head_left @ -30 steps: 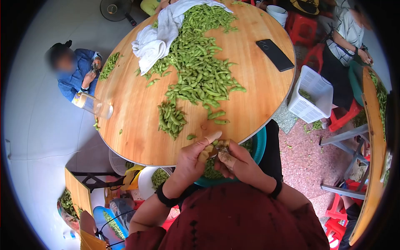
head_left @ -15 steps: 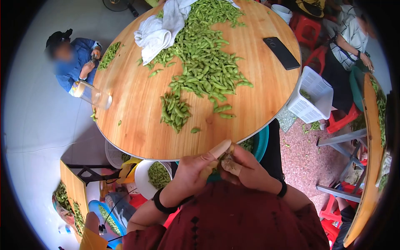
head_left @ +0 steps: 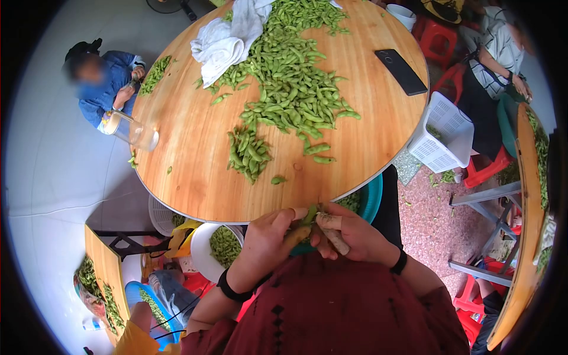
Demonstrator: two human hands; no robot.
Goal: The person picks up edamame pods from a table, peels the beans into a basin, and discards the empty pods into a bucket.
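Close to the near table edge, my left hand (head_left: 266,239) pinches a green edamame pod (head_left: 311,213) between thumb and fingers. My right hand (head_left: 364,236) meets it there, its thumb and fingertips closed at the pod's other side. Pale coverings wrap several fingertips on both hands. Part of the pod is hidden by the fingers. Beyond them on the round wooden table (head_left: 201,177), a small cluster of pods (head_left: 248,155) lies in front of a large pod heap (head_left: 296,89). One single pod (head_left: 278,180) rests nearest me.
A white cloth (head_left: 222,50), a black phone (head_left: 401,72) and a clear pitcher (head_left: 139,133) are on the table. Below its edge stand a teal basin (head_left: 371,204) and a white bucket (head_left: 204,248). A white crate (head_left: 441,133) is at right. Other people sit around.
My hands have shifted slightly down and turned, with the fingers spreading a little. The green pod between them now shows; before, fingers hid it. The pods on the table stay put.
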